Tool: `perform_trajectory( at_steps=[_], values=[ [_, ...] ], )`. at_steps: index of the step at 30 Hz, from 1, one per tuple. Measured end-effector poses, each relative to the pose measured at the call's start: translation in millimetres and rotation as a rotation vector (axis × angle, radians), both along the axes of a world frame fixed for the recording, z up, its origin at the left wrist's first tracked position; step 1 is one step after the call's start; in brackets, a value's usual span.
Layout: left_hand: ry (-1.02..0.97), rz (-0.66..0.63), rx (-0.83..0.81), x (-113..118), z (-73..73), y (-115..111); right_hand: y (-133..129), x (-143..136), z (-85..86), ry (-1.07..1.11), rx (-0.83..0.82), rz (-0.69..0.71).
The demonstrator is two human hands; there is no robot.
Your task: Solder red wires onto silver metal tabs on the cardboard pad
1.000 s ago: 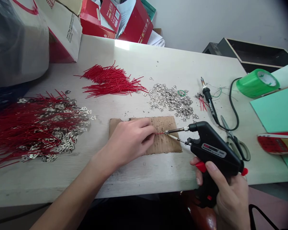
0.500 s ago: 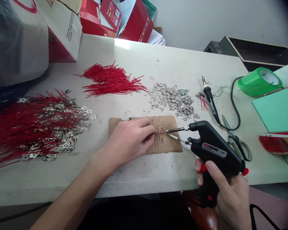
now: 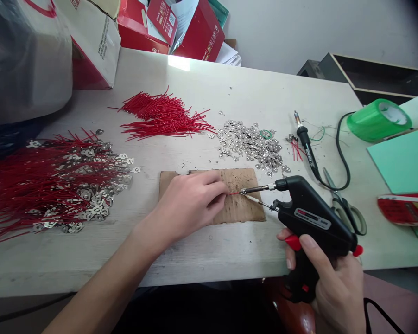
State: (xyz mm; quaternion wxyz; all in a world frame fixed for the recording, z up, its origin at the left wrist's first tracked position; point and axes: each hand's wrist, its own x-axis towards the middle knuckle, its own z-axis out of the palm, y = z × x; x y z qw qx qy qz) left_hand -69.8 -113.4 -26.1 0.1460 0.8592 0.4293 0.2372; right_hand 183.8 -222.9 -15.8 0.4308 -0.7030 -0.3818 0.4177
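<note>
My left hand (image 3: 193,199) rests over a piece of cardboard (image 3: 243,208), its fingertips pinching a short red wire (image 3: 234,193). The wire's right end meets the hot tip of a black soldering gun (image 3: 309,218). A thin pale feed tube on the gun points to the same spot; whatever small part lies under the tip is too hidden to make out. Wrapped around the gun's handle is my right hand (image 3: 337,283), with the index finger by the red trigger (image 3: 293,242).
Finished-looking red wires with metal tabs (image 3: 98,185) are heaped at left. Behind the cardboard lie bare red wires (image 3: 167,116) and small metal contacts (image 3: 250,144). A second soldering iron (image 3: 306,148), scissors (image 3: 346,208) and green tape (image 3: 377,119) sit at right.
My right index finger has eased forward, and the red trigger now sticks out farther from the handle. My left hand, the wire and the gun's tip stay in place.
</note>
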Motion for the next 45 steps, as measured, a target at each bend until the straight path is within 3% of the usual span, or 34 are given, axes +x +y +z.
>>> perform_trajectory(
  at_steps=[12,28,38,45],
  values=[
    [-0.001,0.002,0.004,0.2,-0.8,-0.3,-1.5,4.3,-10.1,0.007,0.079,-0.01],
    [0.009,-0.002,-0.024,-0.7,0.7,-0.9,-1.1,-1.3,-3.9,0.102,0.025,-0.105],
    [0.028,0.003,-0.026,-1.3,2.6,-1.9,6.2,-1.8,-12.7,0.166,0.192,-0.201],
    [0.037,0.045,-0.001,-1.5,1.7,-2.9,1.0,-0.4,-13.8,0.141,0.149,-0.161]
  ],
)
